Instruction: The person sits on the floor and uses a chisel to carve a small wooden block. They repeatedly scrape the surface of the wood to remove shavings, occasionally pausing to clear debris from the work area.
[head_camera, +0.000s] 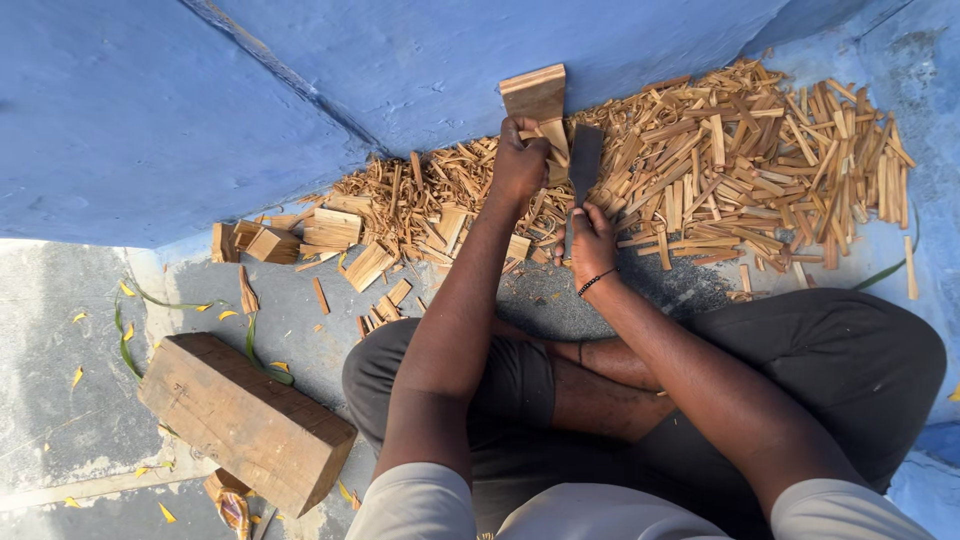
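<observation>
I sit cross-legged on a grey floor against a blue wall. My left hand (519, 160) grips a flat wooden slab (536, 96) and holds it upright against the wall. My right hand (589, 243) is closed around the handle of a dark flat-bladed knife (584, 162), whose blade stands just right of the slab. Both hands are close together above a heap of split wood sticks (745, 160).
A thick wooden beam block (243, 420) lies on the floor at my left. Small wood blocks (272, 243) and chips sit along the wall's base. Yellow and green leaf scraps (128, 335) are scattered at far left. The blue wall (150, 120) fills the top.
</observation>
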